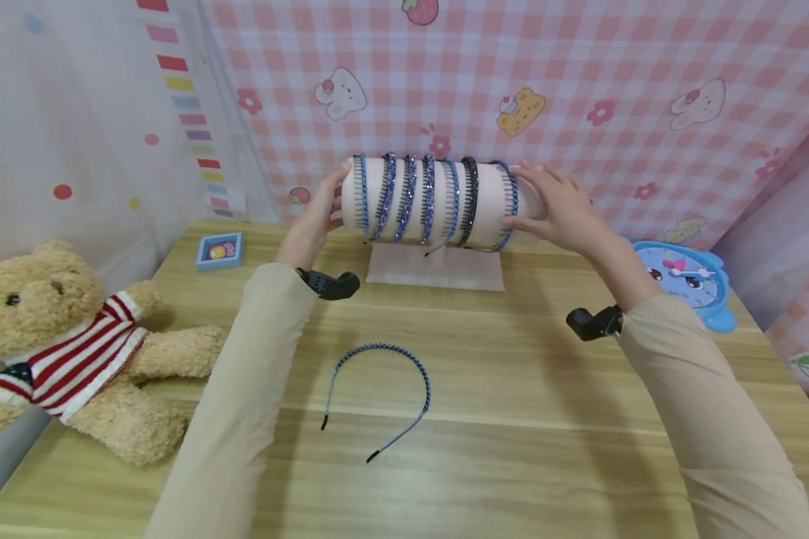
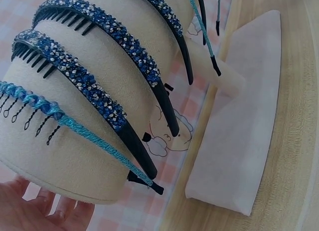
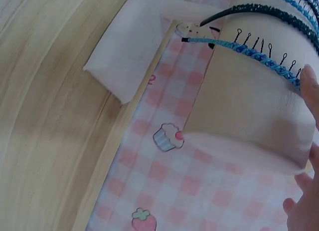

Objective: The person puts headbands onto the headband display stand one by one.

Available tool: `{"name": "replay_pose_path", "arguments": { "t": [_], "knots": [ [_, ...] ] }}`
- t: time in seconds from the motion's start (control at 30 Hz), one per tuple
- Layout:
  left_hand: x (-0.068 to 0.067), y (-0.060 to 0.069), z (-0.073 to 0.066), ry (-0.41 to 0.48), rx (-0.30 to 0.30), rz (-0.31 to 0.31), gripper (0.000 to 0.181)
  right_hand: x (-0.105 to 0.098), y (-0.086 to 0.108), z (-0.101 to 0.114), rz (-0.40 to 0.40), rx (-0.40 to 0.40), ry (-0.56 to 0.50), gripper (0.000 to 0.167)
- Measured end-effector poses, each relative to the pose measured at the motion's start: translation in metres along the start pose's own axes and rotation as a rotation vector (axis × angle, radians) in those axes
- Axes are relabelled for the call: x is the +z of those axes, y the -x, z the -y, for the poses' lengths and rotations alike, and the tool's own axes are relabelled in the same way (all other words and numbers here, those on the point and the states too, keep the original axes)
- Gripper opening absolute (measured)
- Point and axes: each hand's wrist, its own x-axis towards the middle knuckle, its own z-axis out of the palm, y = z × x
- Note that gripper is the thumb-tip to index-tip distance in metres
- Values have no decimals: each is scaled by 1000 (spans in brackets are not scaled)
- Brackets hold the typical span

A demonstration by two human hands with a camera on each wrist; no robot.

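Observation:
A pale cylindrical headband stand (image 1: 488, 206) stands at the back of the table, with several blue and dark headbands round it. My left hand (image 1: 316, 213) holds the stand's left end; in the left wrist view its fingers (image 2: 46, 198) go behind the rim beside a light-blue braided headband (image 2: 82, 132). At the other end, my right hand (image 1: 566, 206) has thumb and fingers spread round a blue braided headband (image 1: 512, 196). In the right wrist view a fingertip (image 3: 308, 81) touches that headband. Another blue headband (image 1: 426, 378) lies on the table in front.
A teddy bear (image 1: 155, 359) in a striped top sits at the left, near a small blue framed picture (image 1: 219, 251). Beyond my right forearm lies a blue toy clock (image 1: 703, 288). The stand's flat base (image 1: 438, 273) rests near the pink checked curtain (image 1: 404, 112).

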Motion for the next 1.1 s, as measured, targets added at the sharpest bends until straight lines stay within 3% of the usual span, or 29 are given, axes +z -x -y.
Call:
{"name": "replay_pose_path", "arguments": {
  "t": [0.2,0.37,0.47,0.63,0.73,0.8,0.9,1.0,1.1],
  "knots": [
    [1,0,-1,3,3,2,57,0,-9,10,-8,-34,47,76],
    [2,-1,-1,6,13,6,56,-1,-11,17,27,-12,60,79],
    [2,-1,0,4,10,-1,55,1,-9,21,-27,-30,55,78],
    [1,0,0,3,2,-5,55,17,-4,38,-297,-275,41,68],
    [0,1,0,7,-2,0,55,31,2,56,-334,-423,37,57],
    [0,1,-1,4,-4,3,56,41,7,69,-245,-474,19,49],
    [-1,1,-1,3,-3,1,55,58,15,85,12,-473,3,43],
    [0,1,0,-2,-2,-3,55,77,23,96,322,-386,-43,44],
    [0,1,1,-1,-3,-11,55,99,31,101,520,-302,-111,46]
  ]
}}
